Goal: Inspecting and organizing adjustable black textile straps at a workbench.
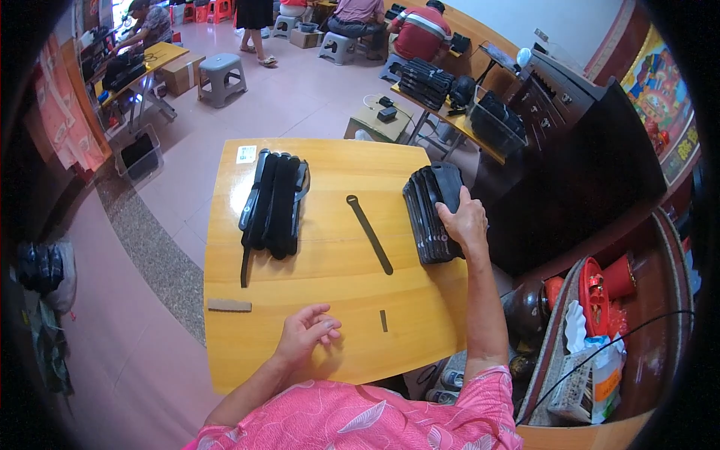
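Note:
My right hand (468, 223) is at a stack of flat black padded pieces (424, 214) on the right side of the table. Its thumb and fingers grip the right edge of the rightmost piece; some fingertips are hidden. My left hand (307, 334) hovers over the near part of the table, fingers loosely bent and apart, holding nothing. Between the two stacks a dark strap (369, 234) with a rounded, holed end lies slantwise. A second bundle of black padded pieces (274, 204) with straps sits at the left. Nearer to me lies a short dark strip (383, 321).
A brown toothed strip (229, 305) lies at the table's (330, 285) left edge. Beyond stand a grey stool (223, 79), a cardboard box (379, 120) and a side table with more black pieces (425, 82). A dark cabinet (577, 172) is close on the right. Several people sit farther back.

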Tool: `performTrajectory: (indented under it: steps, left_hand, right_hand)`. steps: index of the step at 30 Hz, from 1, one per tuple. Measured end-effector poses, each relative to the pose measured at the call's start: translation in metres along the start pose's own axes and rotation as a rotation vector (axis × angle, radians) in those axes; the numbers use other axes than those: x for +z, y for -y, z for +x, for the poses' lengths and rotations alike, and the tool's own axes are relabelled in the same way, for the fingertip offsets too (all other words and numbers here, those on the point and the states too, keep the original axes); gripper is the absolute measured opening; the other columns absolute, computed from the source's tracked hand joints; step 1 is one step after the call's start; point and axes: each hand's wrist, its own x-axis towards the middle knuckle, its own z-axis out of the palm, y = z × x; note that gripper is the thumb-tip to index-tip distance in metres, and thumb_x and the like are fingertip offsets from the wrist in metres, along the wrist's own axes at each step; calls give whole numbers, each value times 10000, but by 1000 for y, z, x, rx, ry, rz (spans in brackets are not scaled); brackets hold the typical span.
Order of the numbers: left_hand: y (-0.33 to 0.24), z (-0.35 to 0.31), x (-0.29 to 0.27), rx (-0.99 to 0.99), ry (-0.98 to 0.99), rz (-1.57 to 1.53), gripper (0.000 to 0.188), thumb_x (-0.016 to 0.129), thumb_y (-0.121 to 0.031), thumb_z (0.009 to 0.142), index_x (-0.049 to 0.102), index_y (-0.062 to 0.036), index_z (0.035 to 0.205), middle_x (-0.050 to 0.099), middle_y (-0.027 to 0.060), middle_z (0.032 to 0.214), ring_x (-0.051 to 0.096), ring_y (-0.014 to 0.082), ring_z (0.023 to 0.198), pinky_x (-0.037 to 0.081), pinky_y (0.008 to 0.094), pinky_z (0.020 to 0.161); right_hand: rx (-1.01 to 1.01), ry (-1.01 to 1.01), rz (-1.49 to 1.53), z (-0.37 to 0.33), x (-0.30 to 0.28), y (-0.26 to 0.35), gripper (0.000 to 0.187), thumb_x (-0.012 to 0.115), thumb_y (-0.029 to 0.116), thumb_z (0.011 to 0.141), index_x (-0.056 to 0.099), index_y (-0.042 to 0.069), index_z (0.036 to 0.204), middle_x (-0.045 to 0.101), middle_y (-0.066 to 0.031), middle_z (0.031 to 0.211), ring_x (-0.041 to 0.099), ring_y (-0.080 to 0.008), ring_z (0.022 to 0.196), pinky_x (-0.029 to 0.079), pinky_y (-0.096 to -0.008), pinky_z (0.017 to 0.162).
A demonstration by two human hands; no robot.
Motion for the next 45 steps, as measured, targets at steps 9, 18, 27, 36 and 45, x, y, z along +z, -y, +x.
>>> performTrajectory:
  steps: [9, 18, 27, 36, 45]
  left_hand:
    - [-3, 1, 3, 5, -3, 106, 401, 567, -50, 902, 426, 86, 1251, 634, 196, 981, 653, 191, 809, 524, 259, 664]
    - [10, 3, -4, 19, 23, 115, 480, 635, -97, 882, 418, 90, 1268, 633, 120, 961, 639, 160, 825, 504, 241, 655]
    - [13, 0, 0, 20, 92, 161, 505, 622, -75, 876, 386, 60, 1302, 616, 104, 947, 629, 166, 807, 525, 283, 633]
    - [14, -1, 5, 38, 92, 291, 458, 619, -50, 876, 429, 24, 1286, 625, 102, 990, 635, 188, 830, 534, 306, 702]
    - [19, -5, 3, 404, 210, 485, 441, 646, -80, 850, 500, 13, 1256, 615, 129, 1070, 642, 189, 857, 524, 271, 716]
  right_hand:
    - [78, 123, -36, -7, 6, 11, 877, 698, 496, 748, 336, 48, 1409, 469, -290, 1285, 463, -432, 1190, 363, -528, 985]
    - [-512, -274, 87, -47, 8, 35, 616, 691, 312, 804, 468, -19, 1274, 416, -271, 1330, 400, -411, 1243, 360, -501, 980]
    - [-448, 94, 152, -68, 103, 62, 287, 683, 208, 796, 571, -15, 939, 570, -229, 936, 553, -378, 902, 459, -464, 797]
    - [-356, 14, 233, -71, 144, 60, 199, 619, 159, 822, 551, -18, 883, 573, -236, 905, 556, -394, 894, 448, -476, 786]
    - [-526, -93, 601, -108, 90, 62, 57, 525, 46, 799, 531, -10, 800, 558, -212, 786, 556, -402, 768, 457, -475, 683]
